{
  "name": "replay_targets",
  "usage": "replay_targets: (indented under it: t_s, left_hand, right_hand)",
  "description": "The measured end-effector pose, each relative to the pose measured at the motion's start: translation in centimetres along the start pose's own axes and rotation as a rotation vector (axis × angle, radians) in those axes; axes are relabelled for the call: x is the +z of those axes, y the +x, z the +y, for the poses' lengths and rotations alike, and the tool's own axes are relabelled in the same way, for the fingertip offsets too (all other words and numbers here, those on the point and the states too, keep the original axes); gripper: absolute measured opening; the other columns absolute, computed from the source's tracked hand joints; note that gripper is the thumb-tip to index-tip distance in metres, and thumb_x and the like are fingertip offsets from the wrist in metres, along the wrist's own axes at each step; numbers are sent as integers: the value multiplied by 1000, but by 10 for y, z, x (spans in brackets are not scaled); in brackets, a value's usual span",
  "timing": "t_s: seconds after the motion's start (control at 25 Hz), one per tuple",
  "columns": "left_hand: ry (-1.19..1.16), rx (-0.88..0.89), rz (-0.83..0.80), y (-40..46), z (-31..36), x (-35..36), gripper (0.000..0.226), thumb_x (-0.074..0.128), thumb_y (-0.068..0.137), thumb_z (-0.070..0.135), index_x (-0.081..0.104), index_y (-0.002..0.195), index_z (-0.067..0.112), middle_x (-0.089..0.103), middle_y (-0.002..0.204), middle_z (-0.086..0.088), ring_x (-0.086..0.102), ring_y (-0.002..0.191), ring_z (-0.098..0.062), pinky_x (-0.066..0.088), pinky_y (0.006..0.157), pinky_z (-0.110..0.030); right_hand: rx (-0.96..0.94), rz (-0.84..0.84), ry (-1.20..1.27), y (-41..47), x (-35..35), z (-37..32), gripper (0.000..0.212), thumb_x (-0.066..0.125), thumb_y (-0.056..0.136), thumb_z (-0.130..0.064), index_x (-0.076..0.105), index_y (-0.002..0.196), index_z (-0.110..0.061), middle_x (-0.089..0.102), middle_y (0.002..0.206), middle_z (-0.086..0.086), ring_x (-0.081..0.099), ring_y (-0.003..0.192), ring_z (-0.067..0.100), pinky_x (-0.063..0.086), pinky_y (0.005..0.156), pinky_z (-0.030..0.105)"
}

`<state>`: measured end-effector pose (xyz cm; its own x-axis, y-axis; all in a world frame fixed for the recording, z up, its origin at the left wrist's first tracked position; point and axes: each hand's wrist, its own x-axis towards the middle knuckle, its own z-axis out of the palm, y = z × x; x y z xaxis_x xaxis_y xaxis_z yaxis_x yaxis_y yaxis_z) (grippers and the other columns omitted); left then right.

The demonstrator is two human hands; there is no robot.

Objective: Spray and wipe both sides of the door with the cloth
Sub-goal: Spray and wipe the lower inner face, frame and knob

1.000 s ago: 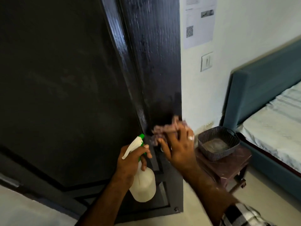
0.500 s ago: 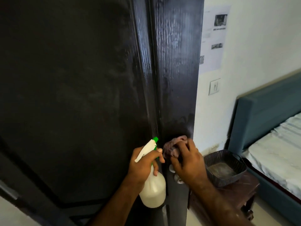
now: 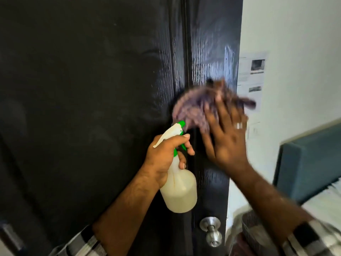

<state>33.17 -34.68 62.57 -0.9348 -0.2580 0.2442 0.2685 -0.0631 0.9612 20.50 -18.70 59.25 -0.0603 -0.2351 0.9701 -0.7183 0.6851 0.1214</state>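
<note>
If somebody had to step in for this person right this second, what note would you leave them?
Left hand: grips the spray bottle by its neck, nozzle toward the door, finger at the trigger.
Right hand: fingers spread, pressing the purple cloth flat against the door's right strip, above the knob. The cloth is blurred, so mid-wipe.
Done: wet sheen and streaks show on that strip above the cloth.
Left: the wide panel to the left looks duller, probably not yet wiped; the strip around the knob; the door's other side, which cannot be seen from here.
</note>
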Motion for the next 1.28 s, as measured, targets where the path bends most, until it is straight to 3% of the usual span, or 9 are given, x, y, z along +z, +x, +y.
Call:
replay_targets:
  t_s: [0.12,0.24,0.4,0.6,0.72,0.8,0.96,1.04,1.28]
  left_hand:
    - [12,-18,69,-5,-18,-3,26,71,93,19,70,73,4,67,77,-27,42,39,-25,37,51,-34]
    - [14,-55,153,-10,-24,-3,25,71,92,18,70,71,5,67,78,-28,41,41,-25,37,53,-34]
    - [-14,30,193,8,9,12,21,77,83,21,70,76,2,64,78,-31,42,38,-27,36,52,-36]
    - [41,155,172,43,83,35,22,75,82,24,66,76,6,64,80,-27,43,36,-26,38,54,-34]
    - [34,142,191,49,90,35,21,75,81,23,65,75,6,64,80,-25,43,35,-24,38,55,-33]
    - [7,87,211,43,75,28,22,74,78,25,64,74,6,63,78,-25,43,33,-23,37,53,-32]
    - [-2,-4,255,29,50,13,27,80,74,25,65,76,3,62,81,-28,43,35,-23,38,54,-32]
    - [5,14,274,34,60,12,27,80,73,25,64,76,3,61,80,-28,42,34,-24,38,53,-31]
    - [69,160,254,81,157,31,21,72,77,27,64,70,9,64,74,-18,42,33,-19,39,51,-29]
  right_hand:
    - [-161,-274,35,-139,13,10,51,63,98,-26,64,146,-12,52,158,21,58,132,54,35,114,68]
    - [-410,-400,76,-150,10,41,50,65,87,-36,62,134,-18,67,141,14,63,121,40,31,115,53]
    - [-590,-164,122,18,16,75,34,55,95,-32,72,119,-13,64,145,21,60,131,43,32,115,60]
    - [-302,168,109,201,5,89,49,54,100,-29,65,143,-10,52,158,22,40,152,47,22,125,67]
    - [-338,92,175,144,22,88,59,57,98,-26,55,155,-7,40,167,21,34,155,48,22,123,71]
    - [-511,-45,195,52,40,86,63,58,98,-29,52,157,-9,41,167,19,40,153,42,20,125,71]
    - [-840,-338,95,-52,51,100,65,63,95,-45,54,157,-25,47,166,3,45,153,25,-2,135,53]
    - [-846,-239,156,1,51,102,58,63,96,-40,63,150,-19,52,162,10,52,148,28,2,133,60]
    - [-443,204,125,290,27,102,49,56,97,-33,66,141,-13,50,161,20,44,149,45,30,122,61]
